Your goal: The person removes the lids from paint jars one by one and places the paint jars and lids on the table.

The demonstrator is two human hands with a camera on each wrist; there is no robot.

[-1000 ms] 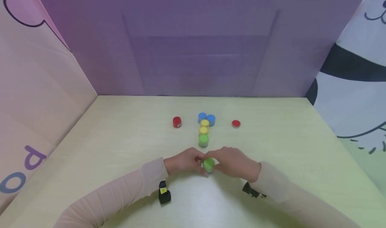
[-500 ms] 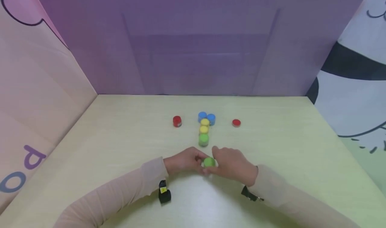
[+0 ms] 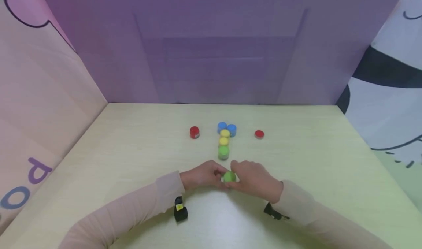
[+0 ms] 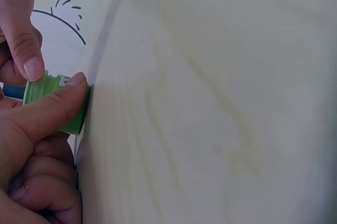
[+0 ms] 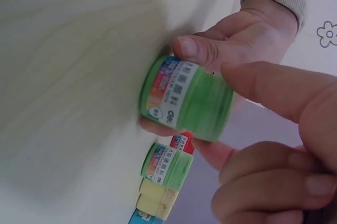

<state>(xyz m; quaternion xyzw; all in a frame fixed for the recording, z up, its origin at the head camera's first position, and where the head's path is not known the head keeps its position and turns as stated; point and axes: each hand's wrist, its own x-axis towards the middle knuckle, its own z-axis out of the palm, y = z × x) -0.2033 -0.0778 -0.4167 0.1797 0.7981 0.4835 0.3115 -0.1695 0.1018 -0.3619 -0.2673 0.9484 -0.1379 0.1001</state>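
Note:
Between both hands is a small green paint jar (image 3: 229,177) with a printed label, its base close to the table. My left hand (image 3: 202,175) holds the jar low on its body, the thumb (image 5: 188,48) lying along the label side. My right hand (image 3: 257,179) pinches the ribbed green lid (image 5: 215,110), thumb on the near side and a finger on the far side. In the left wrist view the right thumb (image 4: 32,67) touches the lid end of the jar. Just beyond stands a second green jar (image 3: 223,152).
Behind that jar, in a row, stand two yellow jars (image 3: 224,141) and two blue jars (image 3: 232,130). A red jar (image 3: 194,132) is to their left and a flat red lid or low red jar (image 3: 259,134) to their right. A purple panel (image 3: 214,58) rises at the table's back edge.
My right hand has turned at the lid: its finger has moved from the far left edge back to the right, its thumb round to the near side. The left hand has stayed put.

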